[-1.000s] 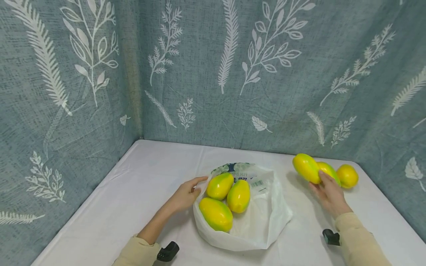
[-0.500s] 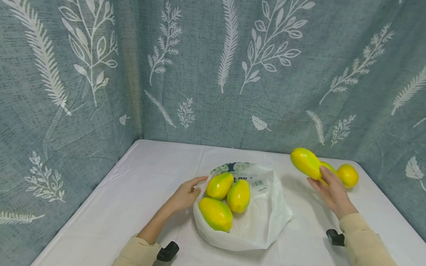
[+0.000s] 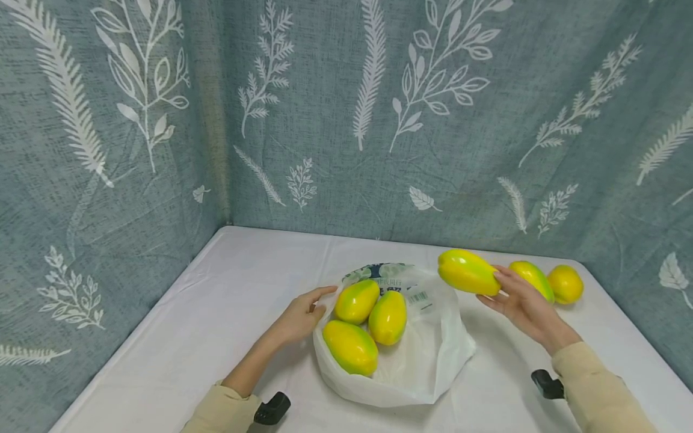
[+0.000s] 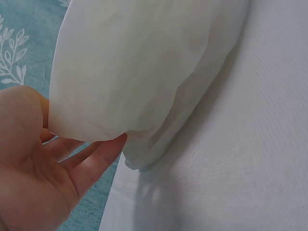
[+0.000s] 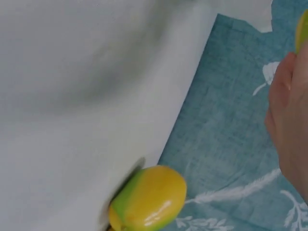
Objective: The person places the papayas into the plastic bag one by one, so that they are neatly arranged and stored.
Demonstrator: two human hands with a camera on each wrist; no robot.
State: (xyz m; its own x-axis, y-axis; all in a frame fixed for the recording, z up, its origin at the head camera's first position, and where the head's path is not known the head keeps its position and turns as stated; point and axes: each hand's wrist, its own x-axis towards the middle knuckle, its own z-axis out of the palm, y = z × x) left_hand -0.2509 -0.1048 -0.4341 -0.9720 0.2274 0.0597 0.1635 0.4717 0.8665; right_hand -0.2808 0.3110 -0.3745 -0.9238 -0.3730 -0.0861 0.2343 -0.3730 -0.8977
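Note:
My right hand (image 3: 527, 304) holds a yellow-green papaya (image 3: 468, 272) by one end, raised just right of a white plastic bag (image 3: 400, 394). At the bag's left rim is my left hand (image 3: 298, 319), holding the edge with its fingers; in the left wrist view the bag's side hides part of the fingers (image 4: 96, 166). Inside the bag lie three more papayas, one at the front (image 3: 351, 347), one behind it (image 3: 357, 302) and one to the right (image 3: 387, 317). The right wrist view shows only part of my right hand (image 5: 291, 110).
Another papaya (image 3: 532, 281) and a rounder yellow fruit (image 3: 565, 284) lie at the table's back right. White cloth covers the table (image 3: 216, 313). A patterned blue-green curtain (image 3: 335, 120) hangs behind and at both sides.
My right hand has lifted the papaya off the back right group and carried it left towards the bag. The left hand and the bag have stayed in place.

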